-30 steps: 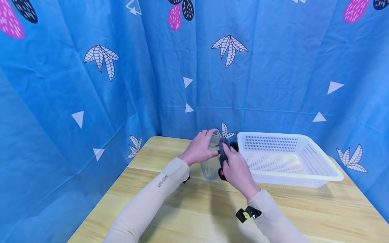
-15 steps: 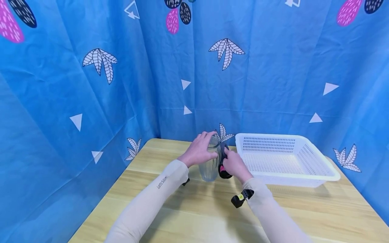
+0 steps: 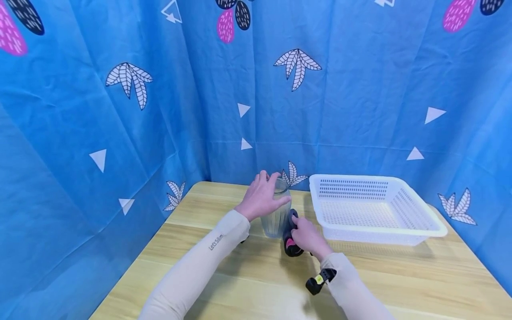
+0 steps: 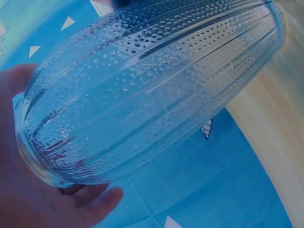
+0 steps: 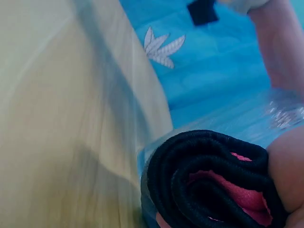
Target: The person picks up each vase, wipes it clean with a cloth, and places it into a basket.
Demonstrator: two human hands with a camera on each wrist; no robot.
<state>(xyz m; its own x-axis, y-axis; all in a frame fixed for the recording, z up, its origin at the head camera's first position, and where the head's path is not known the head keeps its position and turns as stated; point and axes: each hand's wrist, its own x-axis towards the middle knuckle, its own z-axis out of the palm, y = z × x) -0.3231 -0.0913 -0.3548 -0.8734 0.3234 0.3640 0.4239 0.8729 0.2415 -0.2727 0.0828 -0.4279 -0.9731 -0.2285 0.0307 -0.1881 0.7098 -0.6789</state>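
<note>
A clear ribbed glass vase [image 3: 276, 220] with a bumpy surface stands on the table. My left hand [image 3: 262, 198] holds it near the rim, thumb on one side and fingers on the other; the left wrist view shows the vase's dimpled wall [image 4: 142, 85] close up. Beside the vase, on its right, my right hand [image 3: 308, 235] grips a rolled black cloth with a pink inner side [image 3: 291, 240]. The right wrist view looks at the end of the cloth roll [image 5: 190, 171], its layers wound in a spiral. The vase shows behind it there.
A white perforated plastic basket [image 3: 376, 235] stands at the right rear of the wooden table [image 3: 256, 289]. A blue patterned curtain [image 3: 352, 111] hangs behind the table and along its left side.
My right hand has brought the cloth roll down and nearer to me, from beside the vase's upper part to beside its base. The left hand has stayed at the vase.
</note>
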